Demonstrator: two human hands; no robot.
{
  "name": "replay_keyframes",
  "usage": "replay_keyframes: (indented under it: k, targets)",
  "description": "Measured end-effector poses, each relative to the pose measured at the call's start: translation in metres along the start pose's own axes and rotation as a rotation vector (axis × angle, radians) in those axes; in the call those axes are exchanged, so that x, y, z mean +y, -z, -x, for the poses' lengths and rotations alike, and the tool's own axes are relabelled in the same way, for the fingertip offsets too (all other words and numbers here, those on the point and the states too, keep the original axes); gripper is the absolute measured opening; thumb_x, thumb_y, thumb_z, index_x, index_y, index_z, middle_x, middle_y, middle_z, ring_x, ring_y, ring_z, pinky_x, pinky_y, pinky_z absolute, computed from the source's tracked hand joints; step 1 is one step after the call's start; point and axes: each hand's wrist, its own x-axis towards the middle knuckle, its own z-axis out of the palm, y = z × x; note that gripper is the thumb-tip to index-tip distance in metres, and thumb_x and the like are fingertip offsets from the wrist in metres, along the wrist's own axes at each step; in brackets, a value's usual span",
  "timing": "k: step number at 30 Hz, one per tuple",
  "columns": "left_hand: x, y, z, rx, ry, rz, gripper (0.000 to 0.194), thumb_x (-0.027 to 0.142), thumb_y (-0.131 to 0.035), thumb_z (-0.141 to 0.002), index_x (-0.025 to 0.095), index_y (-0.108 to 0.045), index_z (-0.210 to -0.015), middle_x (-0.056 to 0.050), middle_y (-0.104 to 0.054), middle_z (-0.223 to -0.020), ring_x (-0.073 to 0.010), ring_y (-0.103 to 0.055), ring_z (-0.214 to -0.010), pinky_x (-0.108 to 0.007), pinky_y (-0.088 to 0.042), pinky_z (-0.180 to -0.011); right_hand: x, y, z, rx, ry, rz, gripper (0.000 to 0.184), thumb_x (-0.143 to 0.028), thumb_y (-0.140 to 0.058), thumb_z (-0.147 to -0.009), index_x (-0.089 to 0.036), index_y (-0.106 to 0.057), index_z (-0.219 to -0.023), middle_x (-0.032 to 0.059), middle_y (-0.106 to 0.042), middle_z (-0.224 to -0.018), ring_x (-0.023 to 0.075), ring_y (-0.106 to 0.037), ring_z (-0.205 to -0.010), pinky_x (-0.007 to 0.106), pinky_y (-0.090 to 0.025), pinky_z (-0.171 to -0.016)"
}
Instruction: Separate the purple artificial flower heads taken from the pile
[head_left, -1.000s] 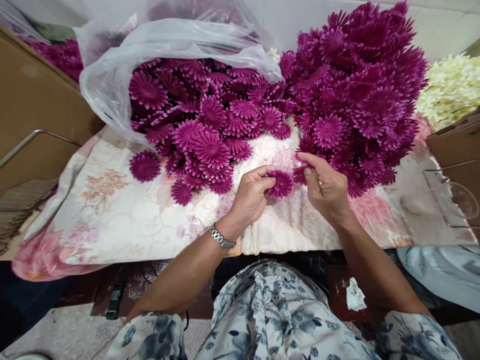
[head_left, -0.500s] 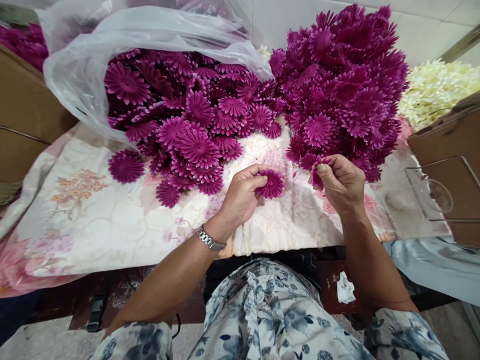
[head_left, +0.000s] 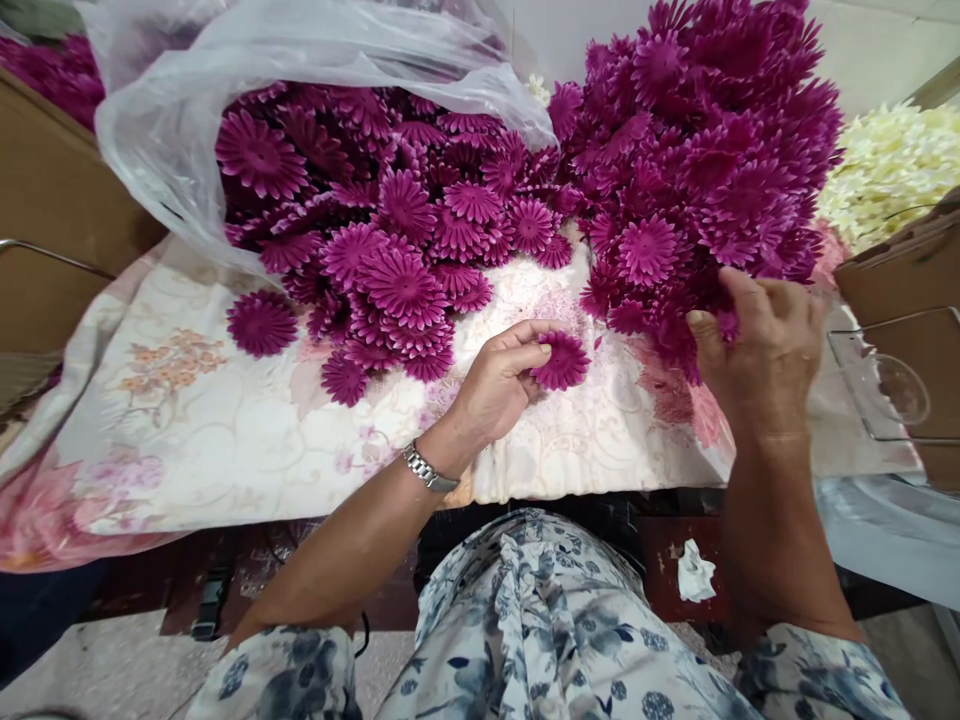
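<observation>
Under the fingers of the left hand (head_left: pixel 501 385) and right hand (head_left: pixel 769 350) we see a flowered cloth (head_left: pixel 262 440), spread far to either side, probably to give the soft petals a smooth surface. Just beyond the right fingers rises a heap of purple flowers (head_left: pixel 720 150), close enough, we judge, to be met with a short reach. Beyond and left of the left fingers lies a clear plastic bag (head_left: pixel 184 120), its mouth facing them so that bagged flowers (head_left: pixel 397 290) spill their way; its limp film sags over the deeper ones and would hinder a hand there. A cardboard box (head_left: pixel 67 190) well left of the left fingers and another box (head_left: pixel 900 265) to the right of the right fingers hem in both sides. Past the right fingers, behind that second box, sit cream flowers (head_left: pixel 896 170).

The right thumb and forefinger stand well parted at the heap's near edge; we see no grip, though we cannot tell whether a tip brushes petals. The left thumb and forefinger are closed on one purple flower (head_left: pixel 562 362), pinched by its edge, seemingly to leave its face free. A tiny petal scrap (head_left: pixel 598 343) lies just right of it.
</observation>
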Motion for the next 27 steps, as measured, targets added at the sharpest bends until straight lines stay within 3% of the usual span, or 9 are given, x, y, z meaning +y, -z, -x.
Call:
replay_keyframes:
  k: [3,7,10,15,19,27]
  targets:
    - [-0.003,0.001,-0.001,-0.042,-0.001,0.023,0.027,0.015,-0.061,-0.066,0.017,-0.068,-0.091,-0.002,-0.067,-0.079,-0.0102,-0.058,-0.063,-0.023,-0.046,-0.059,-0.019,-0.004,0.003,0.019,0.079,-0.166,0.043,-0.045,-0.057,-0.083,-0.017,-0.061,-0.114,0.0136,-0.063,-0.102,0.0261,-0.057,-0.097,0.044,-0.045,-0.087]
    - [-0.007,0.001,-0.003,-0.053,-0.009,0.028,0.026,0.012,-0.059,-0.066,0.014,-0.071,-0.089,-0.004,-0.068,-0.081,-0.0101,-0.058,-0.067,-0.021,-0.044,-0.060,-0.067,-0.017,0.008,-0.248,0.200,-0.556,0.032,-0.037,-0.066,-0.078,-0.019,-0.061,-0.104,0.0064,-0.066,-0.092,0.0188,-0.060,-0.084,0.032,-0.050,-0.075]
    - [-0.010,0.001,-0.004,-0.035,-0.015,0.023,0.022,0.011,-0.059,-0.067,0.012,-0.072,-0.085,-0.005,-0.068,-0.077,-0.0101,-0.058,-0.068,-0.021,-0.042,-0.061,-0.083,-0.025,0.009,-0.304,0.190,-0.633,0.017,-0.030,-0.066,-0.078,-0.019,-0.063,-0.091,0.0017,-0.067,-0.079,0.0151,-0.061,-0.073,0.027,-0.050,-0.068]
    - [-0.013,0.001,-0.005,0.019,-0.027,0.039,0.016,0.013,-0.063,-0.067,0.013,-0.073,-0.080,-0.002,-0.065,-0.067,-0.0081,-0.054,-0.060,-0.020,-0.039,-0.057,-0.080,-0.028,0.011,-0.244,0.182,-0.651,0.012,-0.021,-0.062,-0.080,-0.019,-0.066,-0.091,0.0017,-0.072,-0.080,0.0148,-0.066,-0.074,0.027,-0.053,-0.069]
    - [-0.014,0.000,-0.005,0.053,-0.050,0.043,0.016,0.011,-0.063,-0.065,0.013,-0.073,-0.077,-0.001,-0.062,-0.061,-0.0059,-0.049,-0.054,-0.018,-0.035,-0.051,-0.079,-0.029,0.012,-0.217,0.204,-0.665,0.017,-0.018,-0.057,-0.083,-0.017,-0.068,-0.095,0.0043,-0.075,-0.088,0.0160,-0.070,-0.079,0.027,-0.055,-0.071]
    - [-0.011,0.000,-0.004,0.080,-0.052,0.013,0.017,0.010,-0.061,-0.063,0.015,-0.073,-0.074,0.000,-0.063,-0.060,-0.0069,-0.049,-0.052,-0.020,-0.039,-0.053,-0.075,-0.031,0.017,-0.253,0.160,-0.691,0.034,-0.018,-0.047,-0.087,-0.019,-0.064,-0.116,0.0051,-0.074,-0.104,0.0162,-0.071,-0.087,0.029,-0.057,-0.076]
